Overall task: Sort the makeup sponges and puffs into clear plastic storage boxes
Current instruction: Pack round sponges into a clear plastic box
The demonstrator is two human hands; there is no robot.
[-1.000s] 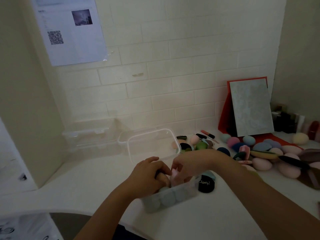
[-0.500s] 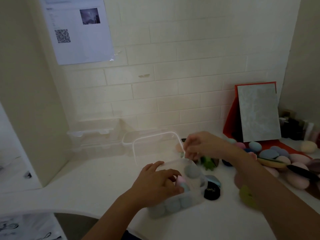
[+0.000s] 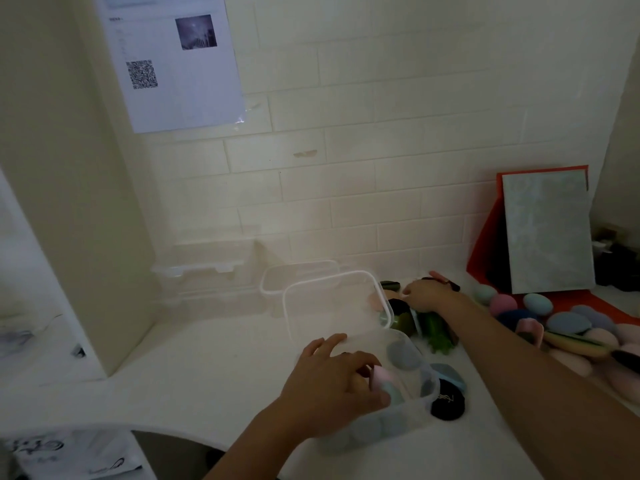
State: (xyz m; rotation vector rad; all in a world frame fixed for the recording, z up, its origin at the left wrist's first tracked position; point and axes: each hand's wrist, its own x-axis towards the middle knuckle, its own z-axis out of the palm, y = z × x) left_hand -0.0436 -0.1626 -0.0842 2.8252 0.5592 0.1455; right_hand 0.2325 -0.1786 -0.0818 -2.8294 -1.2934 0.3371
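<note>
1. Step in hand, as I judge it: filling the near box (image 3: 417, 403), which sits on the tabletop (image 3: 207, 358) in front of the person and already has a pink sponge (image 3: 381, 377), a grey one and others in it.
2. The left hand (image 3: 329, 386) lies over the box's near corner, fingers bent onto the pink sponge. I cannot tell whether it pinches it or only presses it down.
3. The right hand (image 3: 427, 296) reaches behind the box into a cluster of dark and green pieces (image 3: 438, 330), fingers curled downward. Whether it has anything in its grip is hidden.
4. The next move likely calls for lifting one piece clear of its neighbours and carrying it over the rim while the left hand steadies the box.
5. A second box (image 3: 346, 276) stands just behind, seemingly empty.
6. More sponges (image 3: 571, 322) lie well to the right, and a black puff (image 3: 448, 408) sits just beside the near box.
7. The light is dim and the box walls blur what sits low inside. The pile runs off the right edge.
</note>
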